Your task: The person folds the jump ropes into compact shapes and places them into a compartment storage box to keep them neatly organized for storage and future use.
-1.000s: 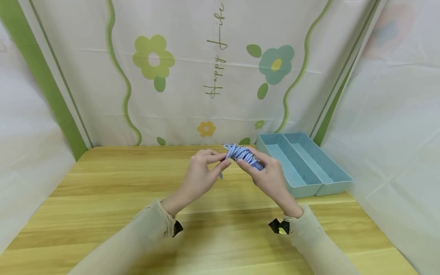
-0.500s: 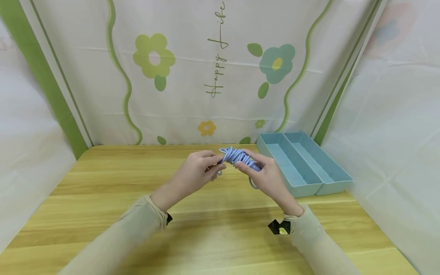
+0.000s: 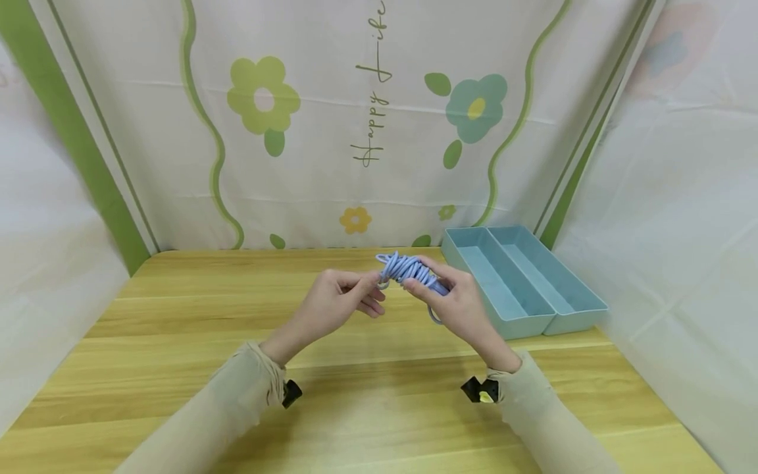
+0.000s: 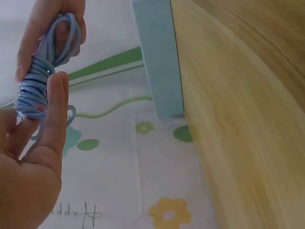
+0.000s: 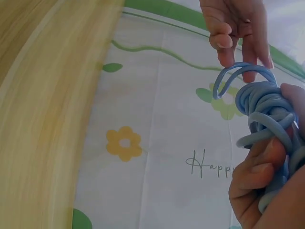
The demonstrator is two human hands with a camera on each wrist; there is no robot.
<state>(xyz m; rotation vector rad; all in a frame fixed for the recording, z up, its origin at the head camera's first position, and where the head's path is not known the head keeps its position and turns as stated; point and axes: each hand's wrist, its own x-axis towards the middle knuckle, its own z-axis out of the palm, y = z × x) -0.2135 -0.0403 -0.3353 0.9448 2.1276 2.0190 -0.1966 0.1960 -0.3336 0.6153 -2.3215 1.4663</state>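
Observation:
Above the wooden table [image 3: 195, 342], both hands hold a coiled light blue cable [image 3: 408, 268]. My right hand [image 3: 435, 286] grips the bundle round its middle, fingers and thumb curled round the strands [image 5: 267, 114]. My left hand [image 3: 374, 289] is at the coil's left end and pinches a small loop [image 3: 383, 283] with curled fingertips. In the right wrist view the left fingers [image 5: 238, 38] touch the top of that loop [image 5: 238, 71]. The left wrist view shows a left finger [image 4: 55, 109] lying against the coil [image 4: 35, 81], and the right hand's fingers [image 4: 52, 24] round its far end.
A light blue tray [image 3: 535, 326] with two long compartments lies at the back right of the table. Curtains printed with flowers close off the back [image 3: 355, 131] and both sides. Bare wooden table lies in front of and to the left of the hands.
The left hand's fingers have curled in and dropped slightly at the coil's left end, and the left forearm has shifted a little left. The right hand and coil have barely moved.

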